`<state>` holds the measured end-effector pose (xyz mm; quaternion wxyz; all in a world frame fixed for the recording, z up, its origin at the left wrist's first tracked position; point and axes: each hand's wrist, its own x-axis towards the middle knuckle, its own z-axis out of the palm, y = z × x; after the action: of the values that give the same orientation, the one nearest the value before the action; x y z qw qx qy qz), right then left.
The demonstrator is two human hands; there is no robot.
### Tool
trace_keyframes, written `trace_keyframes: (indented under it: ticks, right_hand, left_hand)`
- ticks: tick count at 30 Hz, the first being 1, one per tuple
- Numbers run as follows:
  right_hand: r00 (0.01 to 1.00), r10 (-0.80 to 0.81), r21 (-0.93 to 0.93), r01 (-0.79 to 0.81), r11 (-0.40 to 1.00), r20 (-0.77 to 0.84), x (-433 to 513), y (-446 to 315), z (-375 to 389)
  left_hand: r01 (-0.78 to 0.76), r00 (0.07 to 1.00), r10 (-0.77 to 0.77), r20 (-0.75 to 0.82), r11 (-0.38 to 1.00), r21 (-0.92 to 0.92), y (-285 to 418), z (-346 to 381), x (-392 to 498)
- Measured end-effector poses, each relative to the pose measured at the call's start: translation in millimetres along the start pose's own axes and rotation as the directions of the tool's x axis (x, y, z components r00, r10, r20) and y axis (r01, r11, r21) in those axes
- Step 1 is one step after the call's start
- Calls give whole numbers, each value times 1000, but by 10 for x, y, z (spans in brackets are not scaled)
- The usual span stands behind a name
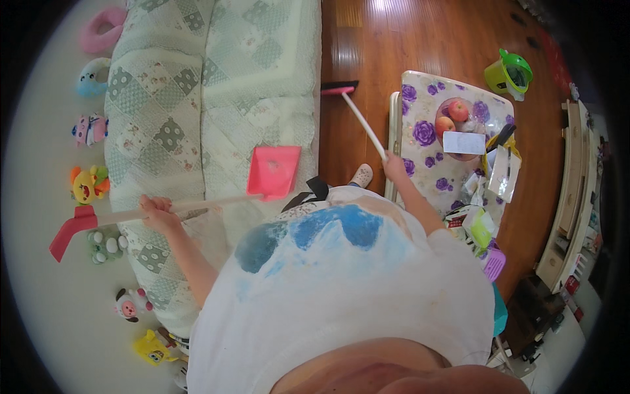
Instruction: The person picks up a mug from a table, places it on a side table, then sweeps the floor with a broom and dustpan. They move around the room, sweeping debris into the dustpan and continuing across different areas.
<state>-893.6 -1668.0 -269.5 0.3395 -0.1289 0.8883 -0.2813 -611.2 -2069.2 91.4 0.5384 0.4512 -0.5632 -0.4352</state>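
Note:
My left hand (158,214) grips the pale handle of a long-handled pink dustpan (273,171). Its pan is over the sofa seat in my view, and the pink grip end (73,230) sticks out past my hand to the left. In my right hand (396,166) is the white stick of a broom (364,123), held beside the coffee table's left edge. The broom head (339,90), pink with dark bristles, is at the wooden floor close along the sofa's front edge. Whether the bristles touch the floor I cannot tell.
A sofa (261,44) under a patchwork quilted cover runs along the left, with plush toys (89,184) behind it. The coffee table (423,162) on the right bears apples (458,111), papers and bags. Beyond it stands a green bucket (503,76) on the wooden floor (379,49).

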Motion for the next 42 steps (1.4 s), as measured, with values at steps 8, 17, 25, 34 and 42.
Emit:
trace_keyframes:
  ticks: [8,17,25,34,42]
  right_hand:
    - [999,5,37,-3,999,-40,-170,-158,-428]
    - [996,67,114,-73,991,51,-1432,1359,7]
    - [995,98,54,-97,994,-12,-375,441,-35]
    - [984,52,176,-22,984,-171,1076,-966,-529]
    - [939,344,317,-325,891,-5,-308,-52,-506]
  left_hand:
    - [-1,999,1,-47,1000,-6,22,50,-44]
    - [-58,998,58,12,998,-19,292,428,246]
    - [-57,942,130,310,971,-233,605,1355,617]
    - [-7,925,139,353,937,-350,273,2326,1315]
    - [92,934,22,356,949,-300,-233,3028,1695]
